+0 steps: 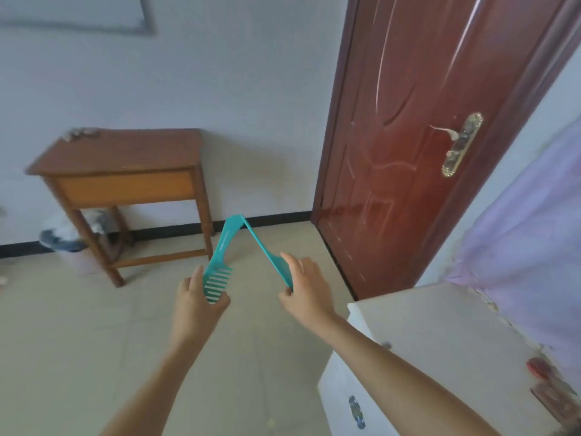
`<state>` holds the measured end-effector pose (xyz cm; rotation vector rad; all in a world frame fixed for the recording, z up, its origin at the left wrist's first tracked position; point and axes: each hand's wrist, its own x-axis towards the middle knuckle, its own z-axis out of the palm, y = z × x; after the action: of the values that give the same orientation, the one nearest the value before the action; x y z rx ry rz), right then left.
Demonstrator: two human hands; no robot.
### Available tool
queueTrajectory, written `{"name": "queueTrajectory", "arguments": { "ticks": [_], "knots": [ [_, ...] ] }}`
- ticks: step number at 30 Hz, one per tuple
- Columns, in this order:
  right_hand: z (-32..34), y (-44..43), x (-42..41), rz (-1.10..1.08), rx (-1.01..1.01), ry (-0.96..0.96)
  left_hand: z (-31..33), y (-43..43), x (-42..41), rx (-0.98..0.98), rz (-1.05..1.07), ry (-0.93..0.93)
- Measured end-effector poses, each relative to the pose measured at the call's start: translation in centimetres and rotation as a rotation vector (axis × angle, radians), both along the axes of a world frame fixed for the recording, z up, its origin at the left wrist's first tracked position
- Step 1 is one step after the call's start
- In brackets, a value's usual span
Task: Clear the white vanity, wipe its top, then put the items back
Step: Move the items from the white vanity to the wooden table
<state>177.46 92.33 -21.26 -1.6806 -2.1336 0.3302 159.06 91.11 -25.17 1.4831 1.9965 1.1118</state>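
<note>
Two teal combs are held up in front of me, their handle tips meeting at the top. My left hand (pixel 196 298) pinches the toothed end of the left comb (pixel 220 259). My right hand (pixel 306 286) grips the lower end of the right comb (pixel 267 251), seen edge-on. The white vanity (pixel 440 338) stands at the lower right beneath my right forearm, with a drawer knob (pixel 356 412) on its front. A red round item (pixel 539 368) and a reddish-brown object (pixel 555 396) lie on its top near the right edge.
A brown wooden side table (pixel 122 165) stands against the far wall with small items at its back left corner and shoes (pixel 63 242) under it. A dark red door (pixel 408 136) with a brass handle is ahead on the right. A lilac curtain (pixel 531 234) hangs behind the vanity.
</note>
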Motion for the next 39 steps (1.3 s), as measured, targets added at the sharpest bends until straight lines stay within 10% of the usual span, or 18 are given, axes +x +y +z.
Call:
{"name": "queueTrajectory", "arguments": {
  "ticks": [16, 39],
  "knots": [
    [7.7, 4.0, -29.1, 0.422, 0.228, -0.047, 7.0, -4.7, -28.9, 0.253, 0.440, -0.075],
    [5.0, 33.9, -44.5, 0.648, 0.175, -0.047, 6.0, 22.8, -41.3, 0.098, 0.530, 0.013]
  ]
}}
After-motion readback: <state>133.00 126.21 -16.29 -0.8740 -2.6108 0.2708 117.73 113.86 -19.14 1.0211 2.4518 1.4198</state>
